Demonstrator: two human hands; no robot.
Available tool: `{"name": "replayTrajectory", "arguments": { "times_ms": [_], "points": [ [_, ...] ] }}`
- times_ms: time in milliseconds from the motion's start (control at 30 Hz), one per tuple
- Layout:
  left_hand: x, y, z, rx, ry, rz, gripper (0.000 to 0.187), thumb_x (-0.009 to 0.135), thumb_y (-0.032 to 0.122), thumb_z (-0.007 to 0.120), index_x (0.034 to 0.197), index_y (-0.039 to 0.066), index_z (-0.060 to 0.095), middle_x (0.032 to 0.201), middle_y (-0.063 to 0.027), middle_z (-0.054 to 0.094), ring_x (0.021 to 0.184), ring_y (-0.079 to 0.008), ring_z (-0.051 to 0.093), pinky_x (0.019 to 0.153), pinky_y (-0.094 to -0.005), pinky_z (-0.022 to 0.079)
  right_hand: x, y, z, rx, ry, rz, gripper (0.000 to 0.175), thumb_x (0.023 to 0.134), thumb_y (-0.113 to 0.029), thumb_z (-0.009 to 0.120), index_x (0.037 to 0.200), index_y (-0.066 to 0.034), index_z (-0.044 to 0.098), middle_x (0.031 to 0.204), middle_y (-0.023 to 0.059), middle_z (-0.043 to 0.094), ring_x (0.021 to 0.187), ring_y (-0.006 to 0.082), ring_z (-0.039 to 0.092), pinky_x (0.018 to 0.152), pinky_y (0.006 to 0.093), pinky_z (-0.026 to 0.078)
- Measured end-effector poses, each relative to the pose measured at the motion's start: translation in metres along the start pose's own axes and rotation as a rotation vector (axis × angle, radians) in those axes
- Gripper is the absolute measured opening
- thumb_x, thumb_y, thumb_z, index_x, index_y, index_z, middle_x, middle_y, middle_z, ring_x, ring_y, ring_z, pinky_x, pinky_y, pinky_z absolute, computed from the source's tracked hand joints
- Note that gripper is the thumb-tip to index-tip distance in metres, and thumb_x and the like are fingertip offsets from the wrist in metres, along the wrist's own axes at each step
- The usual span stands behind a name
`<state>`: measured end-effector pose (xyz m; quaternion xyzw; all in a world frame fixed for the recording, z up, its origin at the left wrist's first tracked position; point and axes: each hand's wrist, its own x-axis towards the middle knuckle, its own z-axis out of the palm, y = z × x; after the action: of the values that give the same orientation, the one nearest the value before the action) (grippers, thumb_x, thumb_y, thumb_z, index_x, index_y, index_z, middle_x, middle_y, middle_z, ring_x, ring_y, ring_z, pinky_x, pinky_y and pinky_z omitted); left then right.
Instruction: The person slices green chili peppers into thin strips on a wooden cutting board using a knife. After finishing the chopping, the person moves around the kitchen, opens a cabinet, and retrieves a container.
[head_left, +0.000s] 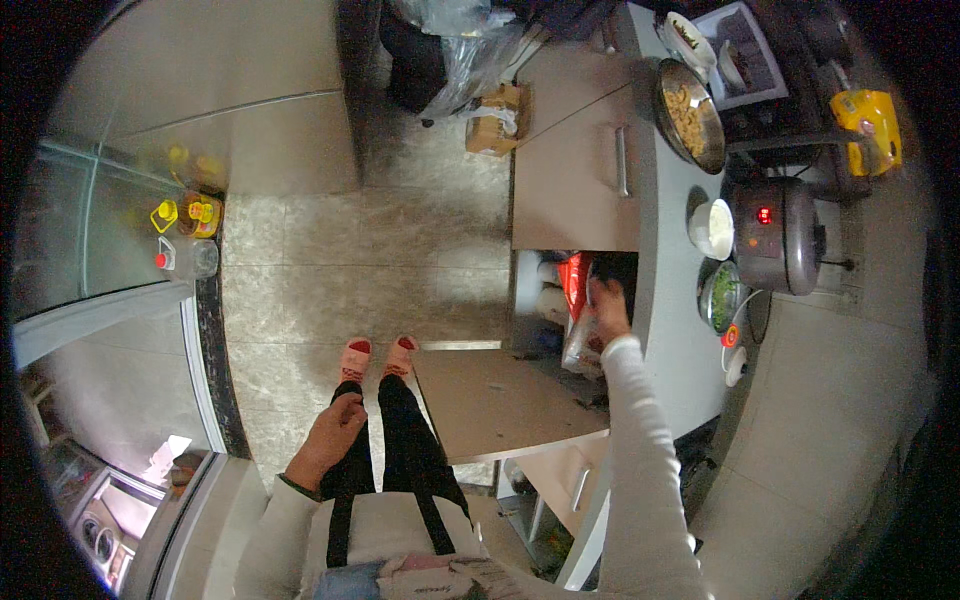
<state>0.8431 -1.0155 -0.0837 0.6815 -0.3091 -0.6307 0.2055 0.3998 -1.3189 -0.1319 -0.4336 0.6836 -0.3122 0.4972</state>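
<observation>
My right hand (611, 309), blurred, reaches into an open lower cabinet (526, 281) under the counter. It lies against a clear plastic item (583, 346), perhaps a bag or container; whether the fingers grip it is unclear. A red package (574, 283) stands just left of the fingers, and the cabinet's inside beyond is dark. Below the opening, the cabinet door (510, 397) stands swung out towards my legs. My left hand (331, 439) hangs in front of my thigh, fingers loosely curled, with nothing visible in it.
On the counter (679, 390) are a metal pan of food (686, 116), a white bowl (711, 229), a bowl of chopped greens (721, 296) and a rice cooker (780, 236). A cardboard box (495, 124) sits on the floor. Oil bottles (201, 214) stand by the left wall.
</observation>
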Motion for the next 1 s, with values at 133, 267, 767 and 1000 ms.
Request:
{"name": "replayTrajectory", "arguments": {
  "times_ms": [133, 267, 767, 1000],
  "points": [
    [0.002, -0.002, 0.004, 0.038, -0.018, -0.028, 0.035, 0.091, 0.015, 0.057, 0.12, -0.002, 0.05, 0.097, -0.0123, 0.063, 0.09, -0.0218, 0.061, 0.08, -0.032, 0.048, 0.079, -0.024, -0.006, -0.057, 0.184, 0.277, 0.059, 0.082, -0.042, 0.066, 0.125, -0.0077, 0.045, 0.112, 0.009, 0.052, 0.104, 0.0201, 0.045, 0.09, 0.041, 0.038],
    [0.004, -0.009, 0.011, 0.036, -0.02, -0.05, 0.032, 0.091, 0.013, 0.055, 0.119, -0.002, 0.05, 0.096, -0.0114, 0.063, 0.089, -0.0212, 0.061, 0.08, -0.0311, 0.047, 0.098, -0.024, 0.003, 0.267, 0.421, 0.264, 0.062, 0.077, -0.045, 0.07, 0.121, -0.0053, 0.05, 0.109, 0.0096, 0.052, 0.107, 0.02, 0.043, 0.096, 0.0409, 0.031],
    [0.013, -0.014, 0.02, -0.036, -0.034, -0.091, 0.034, 0.091, 0.012, 0.057, 0.12, -0.003, 0.049, 0.097, -0.0094, 0.061, 0.09, -0.0159, 0.058, 0.08, -0.0276, 0.047, 0.067, -0.086, 0.242, 0.354, -0.015, -0.092, 0.054, 0.092, -0.029, 0.057, 0.137, -0.0087, 0.036, 0.136, 0.0075, 0.044, 0.12, 0.0193, 0.044, 0.093, 0.0279, 0.037],
    [0.014, -0.037, 0.006, -0.06, 0.021, -0.176, 0.033, 0.092, 0.014, 0.056, 0.12, -0.001, 0.05, 0.099, -0.0088, 0.062, 0.09, -0.0153, 0.059, 0.079, -0.0273, 0.047, 0.102, -0.142, 0.306, 0.373, -0.096, -0.223, 0.054, 0.09, -0.021, 0.06, 0.134, 0.0011, 0.037, 0.107, 0.0038, 0.05, 0.095, 0.014, 0.046, 0.087, 0.0258, 0.037]
  ]
}}
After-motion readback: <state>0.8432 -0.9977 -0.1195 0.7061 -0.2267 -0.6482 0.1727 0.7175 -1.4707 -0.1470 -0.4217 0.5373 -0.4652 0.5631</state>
